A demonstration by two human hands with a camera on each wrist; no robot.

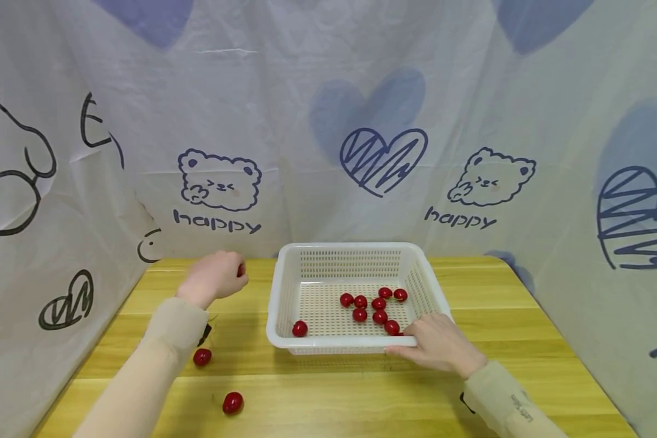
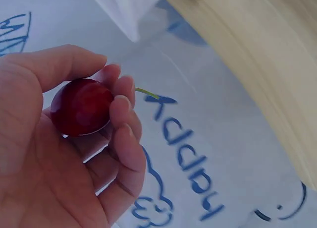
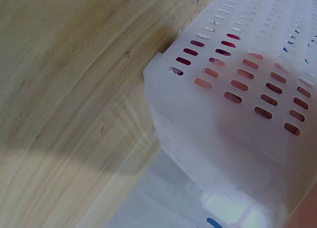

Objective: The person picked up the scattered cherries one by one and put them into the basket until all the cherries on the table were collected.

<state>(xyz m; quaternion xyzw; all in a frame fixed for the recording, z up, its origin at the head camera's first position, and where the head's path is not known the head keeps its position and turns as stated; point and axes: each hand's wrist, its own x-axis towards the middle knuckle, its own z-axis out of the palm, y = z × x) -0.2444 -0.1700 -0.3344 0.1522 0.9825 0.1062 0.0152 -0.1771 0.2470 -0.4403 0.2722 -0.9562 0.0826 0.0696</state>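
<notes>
A red cherry [image 2: 81,107] with a green stem lies in the curled fingers of my left hand [image 1: 216,278], which is raised left of the white plastic basket [image 1: 339,342]. In the head view that cherry is hidden by the hand. My right hand [image 1: 438,344] grips the basket's rim at the near right corner; some of its fingers are inside and show through the slots in the right wrist view. Several cherries [image 1: 359,315] cluster in the basket's right half, and a single cherry [image 1: 299,328] lies at its near left corner.
On the wooden table [image 1: 317,407], one cherry [image 1: 202,357] lies beside my left forearm and another cherry [image 1: 232,403] lies nearer the front. A printed white curtain [image 1: 306,201] hangs behind the table and along both sides.
</notes>
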